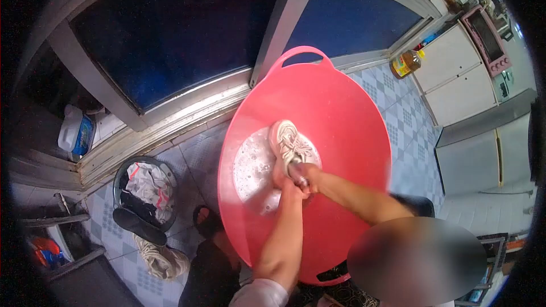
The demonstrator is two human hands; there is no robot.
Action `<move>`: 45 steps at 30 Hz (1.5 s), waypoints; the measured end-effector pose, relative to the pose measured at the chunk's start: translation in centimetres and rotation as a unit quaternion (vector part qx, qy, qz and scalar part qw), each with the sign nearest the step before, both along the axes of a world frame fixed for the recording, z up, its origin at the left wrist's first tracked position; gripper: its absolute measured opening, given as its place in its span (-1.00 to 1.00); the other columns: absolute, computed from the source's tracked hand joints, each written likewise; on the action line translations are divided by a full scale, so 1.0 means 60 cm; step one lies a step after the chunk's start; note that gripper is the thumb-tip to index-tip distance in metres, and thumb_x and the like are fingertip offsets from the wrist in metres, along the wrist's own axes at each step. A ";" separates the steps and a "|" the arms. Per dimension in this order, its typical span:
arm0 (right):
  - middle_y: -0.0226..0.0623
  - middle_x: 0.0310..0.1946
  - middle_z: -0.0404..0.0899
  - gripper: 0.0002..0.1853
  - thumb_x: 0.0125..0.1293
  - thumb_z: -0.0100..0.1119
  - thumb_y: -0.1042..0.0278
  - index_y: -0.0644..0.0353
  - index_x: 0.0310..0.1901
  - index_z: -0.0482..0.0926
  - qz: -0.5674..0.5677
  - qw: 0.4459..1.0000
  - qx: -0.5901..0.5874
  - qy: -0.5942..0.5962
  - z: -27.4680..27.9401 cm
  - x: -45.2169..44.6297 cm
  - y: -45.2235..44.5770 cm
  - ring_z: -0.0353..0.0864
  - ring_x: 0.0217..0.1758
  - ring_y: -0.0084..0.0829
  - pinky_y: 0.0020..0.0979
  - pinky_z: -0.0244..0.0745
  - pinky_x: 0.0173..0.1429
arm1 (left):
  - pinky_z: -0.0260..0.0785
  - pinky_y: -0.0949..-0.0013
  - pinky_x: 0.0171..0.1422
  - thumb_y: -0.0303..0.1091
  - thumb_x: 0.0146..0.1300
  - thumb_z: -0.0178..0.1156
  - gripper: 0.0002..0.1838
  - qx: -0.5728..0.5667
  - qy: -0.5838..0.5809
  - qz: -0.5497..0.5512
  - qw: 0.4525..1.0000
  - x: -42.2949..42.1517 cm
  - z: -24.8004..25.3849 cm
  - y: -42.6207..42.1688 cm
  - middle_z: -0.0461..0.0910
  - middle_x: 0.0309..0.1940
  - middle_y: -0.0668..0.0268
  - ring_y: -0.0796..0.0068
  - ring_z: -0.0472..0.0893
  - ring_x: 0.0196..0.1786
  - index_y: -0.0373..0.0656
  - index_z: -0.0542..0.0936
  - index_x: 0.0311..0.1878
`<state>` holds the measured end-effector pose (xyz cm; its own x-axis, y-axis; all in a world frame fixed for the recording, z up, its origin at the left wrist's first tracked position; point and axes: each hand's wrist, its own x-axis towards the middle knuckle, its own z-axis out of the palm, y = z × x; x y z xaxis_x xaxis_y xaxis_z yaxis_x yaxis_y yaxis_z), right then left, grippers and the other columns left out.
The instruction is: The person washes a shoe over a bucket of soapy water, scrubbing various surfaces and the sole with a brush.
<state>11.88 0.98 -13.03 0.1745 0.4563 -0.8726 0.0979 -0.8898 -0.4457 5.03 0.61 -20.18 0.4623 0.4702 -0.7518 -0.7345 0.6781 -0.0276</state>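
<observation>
A pale lace-up sneaker (289, 142) is held toe-up over the soapy water (250, 165) in a large pink tub (347, 119). My left hand (291, 186) is closed on the sneaker's heel end, low in the tub. Right beside it, my right hand (310, 177) is closed at the shoe's opening, its fingers partly smeared by motion. Whatever lies under those fingers is too blurred to name. Both forearms reach in over the near rim.
A basin of clothes (149, 187) stands left, with a dark insole-shaped piece (139, 226) on its edge and another sneaker (162, 258) below. A white jug (75, 131) sits by the sliding door frame; an oil bottle (406, 64) stands by the cabinets (455, 74).
</observation>
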 end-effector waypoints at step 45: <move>0.07 -0.02 0.49 -0.47 0.19 -0.07 -0.05 0.24 0.01 0.47 0.352 0.839 0.136 -0.391 -0.131 -0.025 0.001 0.49 0.07 -0.09 -0.12 0.35 0.13 | 0.19 -0.10 0.23 0.44 0.14 -0.29 -0.16 0.024 -0.115 0.172 0.978 0.066 -0.081 -0.042 0.31 0.18 0.09 0.08 0.34 0.19 -0.05 0.25 0.26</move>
<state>10.39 1.03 -20.87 0.2497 0.8502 -0.4635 0.9142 -0.3648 -0.1767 8.99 -1.94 -25.05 0.4246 0.6603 -0.6195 -0.8977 0.3959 -0.1932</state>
